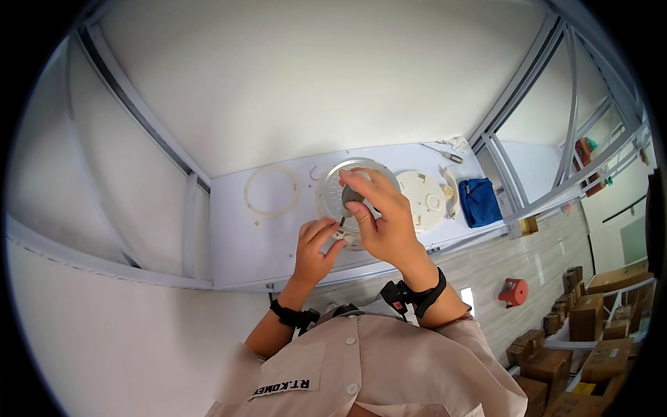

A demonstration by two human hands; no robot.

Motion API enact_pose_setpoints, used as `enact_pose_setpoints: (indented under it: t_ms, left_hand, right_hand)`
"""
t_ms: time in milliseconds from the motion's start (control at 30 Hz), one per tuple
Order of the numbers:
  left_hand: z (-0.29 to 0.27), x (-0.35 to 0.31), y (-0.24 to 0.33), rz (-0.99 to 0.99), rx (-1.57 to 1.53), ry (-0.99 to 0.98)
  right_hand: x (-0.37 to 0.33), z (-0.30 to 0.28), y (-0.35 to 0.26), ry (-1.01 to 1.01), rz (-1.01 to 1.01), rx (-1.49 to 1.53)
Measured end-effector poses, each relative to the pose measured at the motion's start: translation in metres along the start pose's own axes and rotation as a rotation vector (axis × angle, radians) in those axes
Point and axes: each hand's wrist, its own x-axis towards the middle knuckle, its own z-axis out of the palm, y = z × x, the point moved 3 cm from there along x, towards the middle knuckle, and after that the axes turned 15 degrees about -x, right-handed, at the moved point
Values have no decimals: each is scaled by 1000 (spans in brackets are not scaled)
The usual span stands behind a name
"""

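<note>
I have the right hand (pixel 389 226) clenched around the screwdriver (pixel 353 198), thumb and fingers wrapped over its smooth, thick grey handle, with the thin dark shaft slanting down toward the worktop's front edge. Its tip meets the near side of the silvery disc (pixel 333 186), a round, shiny, metallic-looking piece with a stepped rim, midway along the worktop (pixel 240 254). The left hand (pixel 316 251) is at that same spot, fingers bent and thumb apart beside a cream, moulded part (pixel 348 240); I cannot tell whether it grasps anything.

Just right of the disc I see a flat, round white cover (pixel 420 198), matt like plastic, then a curved cream strip (pixel 453 189). A folded blue cloth pouch (pixel 479 203) lies at the right end, by the front corner. Near the back right corner I find a second screwdriver (pixel 445 153), its long shaft bare, beside crumpled white material (pixel 455 143). Toward the left end lies a slender, cream ring (pixel 246 198), hollow and flat.
</note>
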Motion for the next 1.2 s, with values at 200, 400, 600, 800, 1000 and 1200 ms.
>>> enact_pose_setpoints:
  t_ms: [200,400,600,800,1000,1200]
  left_hand:
    - [2,-2,-5,-1,2,6]
    - [5,-6,-7,4,21,31]
    - [6,-4,-2,2,44,34]
    - [7,-4,-3,36,67,29]
    - [18,-6,4,61,42,26]
    - [12,7,14,106,-143,-74]
  right_hand:
    - [-1,5,-3,106,-18,-66]
    - [-4,8,-6,120,-27,-89]
    - [-8,11,1,6,135,150]
    - [-15,10,9,-195,238,149]
    - [-19,8,18,-77,198,152]
    - [-7,-6,16,-75,205,282]
